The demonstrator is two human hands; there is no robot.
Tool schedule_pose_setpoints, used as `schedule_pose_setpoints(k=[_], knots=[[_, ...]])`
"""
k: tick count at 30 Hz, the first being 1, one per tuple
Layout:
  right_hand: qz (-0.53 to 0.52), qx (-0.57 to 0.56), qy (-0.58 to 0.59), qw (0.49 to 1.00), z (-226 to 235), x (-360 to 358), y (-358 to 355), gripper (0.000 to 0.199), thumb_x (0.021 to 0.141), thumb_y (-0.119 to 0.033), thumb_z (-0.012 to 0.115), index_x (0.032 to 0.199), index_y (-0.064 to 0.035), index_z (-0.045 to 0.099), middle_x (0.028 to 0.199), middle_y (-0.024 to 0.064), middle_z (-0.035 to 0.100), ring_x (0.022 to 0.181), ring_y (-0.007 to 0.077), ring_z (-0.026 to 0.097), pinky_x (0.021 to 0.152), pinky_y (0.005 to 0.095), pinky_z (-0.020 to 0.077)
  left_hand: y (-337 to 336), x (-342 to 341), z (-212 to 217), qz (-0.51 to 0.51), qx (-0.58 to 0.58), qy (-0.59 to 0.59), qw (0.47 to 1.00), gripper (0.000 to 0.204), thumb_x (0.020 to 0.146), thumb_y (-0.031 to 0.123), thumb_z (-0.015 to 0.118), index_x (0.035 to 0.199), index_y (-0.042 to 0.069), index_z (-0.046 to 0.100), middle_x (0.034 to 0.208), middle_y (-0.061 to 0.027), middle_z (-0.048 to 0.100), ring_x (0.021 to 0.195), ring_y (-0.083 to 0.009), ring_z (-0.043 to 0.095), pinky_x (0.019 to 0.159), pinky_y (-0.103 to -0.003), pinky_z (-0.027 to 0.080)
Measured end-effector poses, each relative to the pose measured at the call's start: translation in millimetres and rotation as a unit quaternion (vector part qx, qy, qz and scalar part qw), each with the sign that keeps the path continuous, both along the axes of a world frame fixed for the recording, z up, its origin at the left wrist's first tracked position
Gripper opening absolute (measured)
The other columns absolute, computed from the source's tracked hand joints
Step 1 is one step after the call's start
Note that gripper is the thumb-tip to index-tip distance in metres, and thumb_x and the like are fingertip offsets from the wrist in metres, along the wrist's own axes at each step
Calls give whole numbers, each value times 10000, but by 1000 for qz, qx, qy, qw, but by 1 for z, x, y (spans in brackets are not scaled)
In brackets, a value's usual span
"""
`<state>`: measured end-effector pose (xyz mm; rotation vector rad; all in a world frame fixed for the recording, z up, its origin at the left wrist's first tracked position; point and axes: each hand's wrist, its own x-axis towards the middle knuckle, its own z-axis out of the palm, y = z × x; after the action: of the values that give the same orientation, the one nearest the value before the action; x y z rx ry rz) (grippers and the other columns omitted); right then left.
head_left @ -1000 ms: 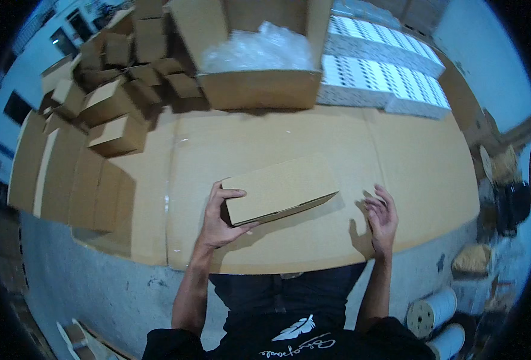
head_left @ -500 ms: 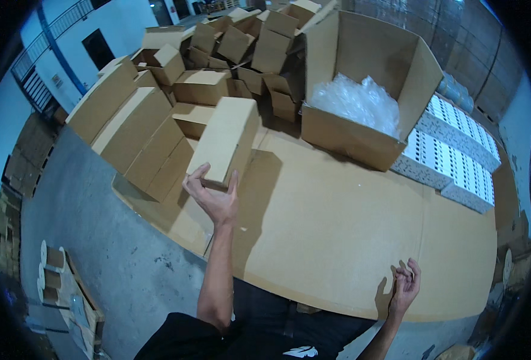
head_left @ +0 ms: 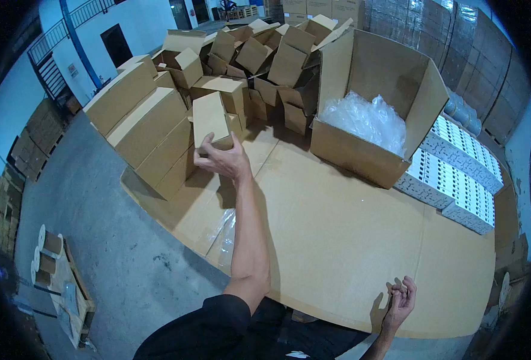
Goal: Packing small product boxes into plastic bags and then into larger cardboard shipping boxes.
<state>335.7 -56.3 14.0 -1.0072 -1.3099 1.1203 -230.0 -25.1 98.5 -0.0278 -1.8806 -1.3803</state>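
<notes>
My left hand (head_left: 224, 161) stretches out over the left part of the table and grips the near end of a long, closed cardboard box (head_left: 210, 117), thumb on one side and fingers on the other. That box lies beside a stack of similar cardboard boxes (head_left: 151, 129); whether it rests on a box beneath is hard to tell. Over the front right of the table is my right hand (head_left: 402, 300), empty, its fingers loosely bent and apart. The cardboard-covered table (head_left: 331, 240) spreads below both hands.
A large open carton (head_left: 355, 147) with clear plastic wrap (head_left: 364, 120) inside stands at the back. White boxes with dark dots (head_left: 451, 174) are stacked to its right. Open cartons (head_left: 292, 57) pile up behind. Clear film (head_left: 226, 237) lies by the left edge; a pallet with spools (head_left: 67, 282) sits on the floor.
My left hand has carried the cardboard box away from me and set it against the stacked boxes on the left. My right hand has hardly moved. The view has tilted slightly.
</notes>
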Motion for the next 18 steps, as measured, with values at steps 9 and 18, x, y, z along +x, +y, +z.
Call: schedule_pose_setpoints(k=[9, 18], knots=[[2, 51, -65, 997, -5, 7, 3, 255, 972, 24, 573, 1224, 7, 603, 1398, 147, 527, 962, 155, 609, 920, 315, 519, 16, -4, -7, -174, -142, 74, 972, 924, 719, 265, 927, 1463, 186, 385, 1497, -250, 255, 1376, -463, 366, 1118, -571, 354], [2, 48, -83, 995, -6, 7, 2, 237, 978, 28, 563, 1211, 20, 606, 1365, 147, 536, 988, 160, 606, 928, 310, 515, 20, -27, -12, -292, -98, 55, 950, 703, 914, 147, 752, 1502, 193, 370, 1608, -309, 134, 1451, -532, 303, 1150, -580, 382]])
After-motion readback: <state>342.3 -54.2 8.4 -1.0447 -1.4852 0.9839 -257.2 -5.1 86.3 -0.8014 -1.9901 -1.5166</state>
